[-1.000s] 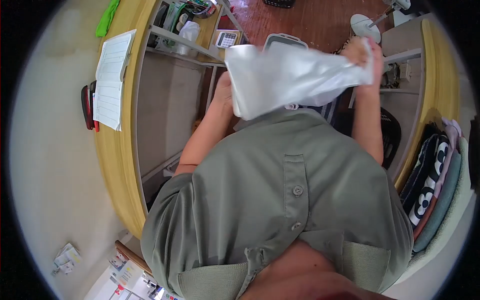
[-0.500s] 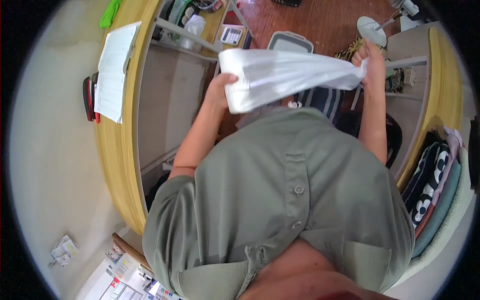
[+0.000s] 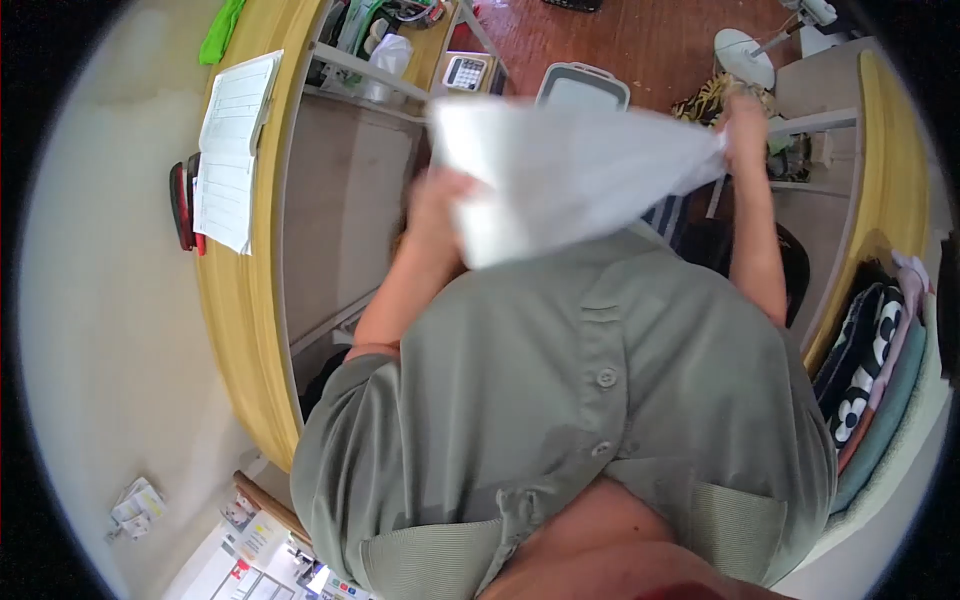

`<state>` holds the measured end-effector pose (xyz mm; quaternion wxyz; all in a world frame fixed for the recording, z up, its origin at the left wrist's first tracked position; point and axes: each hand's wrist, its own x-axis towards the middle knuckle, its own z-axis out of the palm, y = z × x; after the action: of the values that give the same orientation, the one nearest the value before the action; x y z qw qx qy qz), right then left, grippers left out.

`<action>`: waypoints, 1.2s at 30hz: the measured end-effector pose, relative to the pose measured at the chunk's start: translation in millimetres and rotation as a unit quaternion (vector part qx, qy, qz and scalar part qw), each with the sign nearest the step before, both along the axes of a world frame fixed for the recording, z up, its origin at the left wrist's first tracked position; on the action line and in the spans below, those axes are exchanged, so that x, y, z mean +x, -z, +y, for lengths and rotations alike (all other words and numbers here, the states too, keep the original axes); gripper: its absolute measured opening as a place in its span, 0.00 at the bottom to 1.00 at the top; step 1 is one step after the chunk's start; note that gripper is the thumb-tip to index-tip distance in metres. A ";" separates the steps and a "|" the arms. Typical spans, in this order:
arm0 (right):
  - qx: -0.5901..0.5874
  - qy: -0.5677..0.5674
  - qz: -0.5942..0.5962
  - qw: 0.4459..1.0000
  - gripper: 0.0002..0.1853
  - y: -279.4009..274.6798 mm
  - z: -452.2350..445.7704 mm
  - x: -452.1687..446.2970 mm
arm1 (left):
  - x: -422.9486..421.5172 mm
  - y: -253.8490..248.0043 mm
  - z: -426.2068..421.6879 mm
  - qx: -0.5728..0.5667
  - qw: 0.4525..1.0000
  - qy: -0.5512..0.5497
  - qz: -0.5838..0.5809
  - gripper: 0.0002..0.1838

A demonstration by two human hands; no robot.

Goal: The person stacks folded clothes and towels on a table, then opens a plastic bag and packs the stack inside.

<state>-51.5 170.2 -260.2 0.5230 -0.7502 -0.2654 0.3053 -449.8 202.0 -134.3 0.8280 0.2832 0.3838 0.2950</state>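
Note:
A white, partly see-through plastic bag point(image 3: 580, 170) stretches across in front of my chest, blurred by motion. Its left end is wide and looks filled with something white that I cannot make out; to the right it narrows to a gathered end. My left hand point(image 3: 442, 210), smeared by the movement, grips the wide end, thumb over its near face. At the other side the bunched end is pinched in my closed right hand point(image 3: 745, 130). Behind the bag, a striped cloth point(image 3: 668, 215) is partly hidden.
A yellow wooden counter point(image 3: 235, 330) curves along the left, bearing an open notebook point(image 3: 238, 150). Folded clothes point(image 3: 870, 370) are stacked on the right. Beyond the bag are a grey-rimmed bin point(image 3: 583, 72), a calculator point(image 3: 465, 72) and a white round stand base point(image 3: 744, 58) on the floor.
The wide end of the bag has swung down and toward my chest with my left hand, and now blurs. My right hand keeps its grip in nearly the same place.

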 end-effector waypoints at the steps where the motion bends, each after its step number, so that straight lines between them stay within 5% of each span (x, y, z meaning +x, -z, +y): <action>1: -0.021 -0.007 -0.126 0.992 0.11 27.1 -5.6 -7.4 | 10.0 17.7 -6.7 -0.080 0.996 0.023 -0.041 0.33; 2: -0.041 -0.016 -0.246 0.968 0.12 42.7 -5.1 -15.9 | 18.5 34.0 -13.3 -0.158 0.983 0.044 -0.079 0.34; 3: -0.036 -0.017 -0.246 0.968 0.12 36.7 -0.1 -23.3 | 18.9 18.8 -9.9 -0.171 0.982 -0.041 -0.068 0.34; 5: -0.013 -0.014 -0.233 0.972 0.13 7.4 3.5 -54.3 | 5.0 22.5 13.5 -0.101 0.987 -0.019 -0.121 0.35; 7: 0.078 -0.069 0.094 0.990 0.12 -94.5 13.2 -107.2 | 8.5 32.9 26.0 -0.064 0.994 0.022 -0.084 0.33; 9: 0.088 -0.112 0.140 0.980 0.11 -122.9 15.2 -130.1 | 37.2 38.9 38.9 -0.069 0.995 0.045 -0.047 0.28; 11: 0.060 -0.205 -0.162 0.963 0.06 -84.0 14.9 -108.8 | 37.7 31.4 36.2 -0.078 0.997 -0.002 0.013 0.27; 12: 0.148 -0.072 -0.168 0.972 0.10 -21.7 21.3 -46.1 | -13.8 65.1 38.5 0.013 0.998 -0.056 0.011 0.31; 13: -0.194 0.028 -0.305 0.932 0.15 26.0 -2.8 17.9 | -57.5 101.0 40.1 0.104 0.988 -0.110 0.002 0.36; 14: -0.205 0.062 -0.243 0.946 0.17 69.8 -58.7 56.4 | -40.5 42.1 38.2 0.040 0.982 -0.164 -0.085 0.40; 15: -0.364 0.073 -0.296 0.880 0.15 184.0 -110.3 138.7 | -23.4 -17.3 35.8 -0.021 0.961 -0.217 -0.171 0.46; 16: -0.378 0.127 -0.375 0.837 0.14 122.4 -118.4 80.8 | -41.7 -20.8 61.5 0.009 0.924 -0.063 -0.376 0.28; 17: -0.359 -0.020 -0.405 0.841 0.13 126.6 -131.1 64.2 | -61.1 -21.2 81.8 0.041 0.830 0.089 -0.550 0.12; 18: -0.364 -0.060 -0.299 0.880 0.11 120.9 -128.4 39.2 | -73.2 -3.9 98.8 0.041 0.877 0.100 -0.468 0.22; 19: -0.332 -0.162 -0.347 0.862 0.11 195.8 -145.4 53.8 | -67.6 -1.0 97.0 0.120 0.963 0.049 -0.235 0.25; 20: -0.352 -0.101 -0.218 0.904 0.12 149.9 -130.1 4.0 | -57.1 10.1 104.5 0.170 0.983 0.047 -0.056 0.28; 22: -0.368 -0.165 -0.215 0.889 0.15 158.8 -125.7 -29.1 | -29.2 33.5 135.5 0.192 0.945 0.138 0.225 0.32; 24: -0.367 -0.183 -0.191 0.892 0.16 165.7 -121.1 -49.4 | 5.5 46.0 165.5 0.180 0.900 0.205 0.339 0.29; 26: -0.364 -0.197 -0.170 0.894 0.18 153.1 -116.6 -54.4 | 3.7 98.0 233.5 0.256 0.815 0.170 0.492 0.29; 28: -0.352 -0.147 -0.162 0.910 0.19 145.7 -116.2 -46.8 | 23.2 69.9 243.0 0.435 0.585 -0.002 0.684 0.27; 29: -0.343 -0.101 -0.153 0.921 0.20 142.3 -123.1 -43.3 | 26.0 73.9 248.6 0.434 0.586 0.001 0.684 0.27; 31: -0.320 -0.077 -0.171 0.929 0.20 150.6 -140.9 -31.4 | 30.4 88.4 268.3 0.609 0.285 -0.060 0.738 0.22; 36: -0.366 -0.032 -0.103 0.924 0.21 144.2 -171.1 -35.5 | 14.4 204.2 301.1 0.579 0.301 0.038 0.756 0.13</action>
<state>-87.0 -0.9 -404.5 0.1720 -0.9076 -0.2116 0.3193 -435.4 503.1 -338.5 -0.1941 0.8026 0.5602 0.0657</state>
